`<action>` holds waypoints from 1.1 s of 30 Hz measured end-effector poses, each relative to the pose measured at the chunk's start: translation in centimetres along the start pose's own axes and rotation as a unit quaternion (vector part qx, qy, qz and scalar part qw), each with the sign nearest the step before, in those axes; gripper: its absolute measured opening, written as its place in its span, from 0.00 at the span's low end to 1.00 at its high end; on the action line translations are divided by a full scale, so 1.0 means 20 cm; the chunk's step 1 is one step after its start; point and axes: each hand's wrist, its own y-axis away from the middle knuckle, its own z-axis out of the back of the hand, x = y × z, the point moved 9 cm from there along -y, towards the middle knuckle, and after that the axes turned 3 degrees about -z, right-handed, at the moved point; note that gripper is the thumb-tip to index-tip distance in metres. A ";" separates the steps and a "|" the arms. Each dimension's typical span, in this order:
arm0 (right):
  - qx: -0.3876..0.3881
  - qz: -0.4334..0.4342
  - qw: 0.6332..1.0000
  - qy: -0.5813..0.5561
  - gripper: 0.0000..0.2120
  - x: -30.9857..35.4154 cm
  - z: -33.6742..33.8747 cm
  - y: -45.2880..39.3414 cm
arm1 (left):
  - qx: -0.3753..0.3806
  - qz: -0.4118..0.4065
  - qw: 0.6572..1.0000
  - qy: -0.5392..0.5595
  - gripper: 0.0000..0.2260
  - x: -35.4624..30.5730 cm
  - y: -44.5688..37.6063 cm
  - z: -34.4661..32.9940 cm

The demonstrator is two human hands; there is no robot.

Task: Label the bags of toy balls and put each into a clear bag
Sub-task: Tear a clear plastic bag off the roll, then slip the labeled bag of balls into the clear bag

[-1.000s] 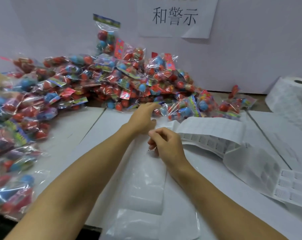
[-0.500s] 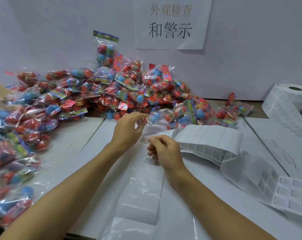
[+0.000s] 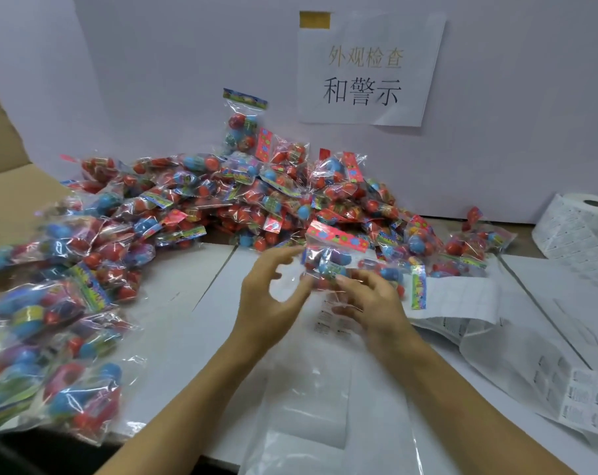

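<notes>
A small clear plastic bag of red and blue toy balls with a pink printed header card is held above the white table, at the near edge of the heap. Its header card points up toward 12 o'clock and tilts down to the right; the long axis runs roughly 12 to 6. Motion blur softens its lower part. The left hand, at the bag's 9 o'clock, is spread with fingers loosely curved; its fingertips reach the bag's left edge, though blur hides whether they grip. The right hand, at the bag's 5 o'clock, has its fingers on the bag's lower edge; whether it pinches the film I cannot tell.

Below both hands, toward 6 o'clock, a larger flat clear plastic bag lies on the table, running to the near table edge. At 3 to 4 o'clock a white strip of printed labels trails to a roll of labels at 2 o'clock by the wall. The big heap of ball bags fills 9 to 1 o'clock, spilling along the left edge. A white paper sign with Chinese characters hangs on the wall at 12 o'clock. Bare tabletop lies between the left forearm and the left-hand bags.
</notes>
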 end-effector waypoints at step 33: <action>0.053 0.071 0.991 0.100 0.12 0.11 0.06 0.11 | 0.140 0.297 0.905 0.270 0.12 0.12 0.15 -0.29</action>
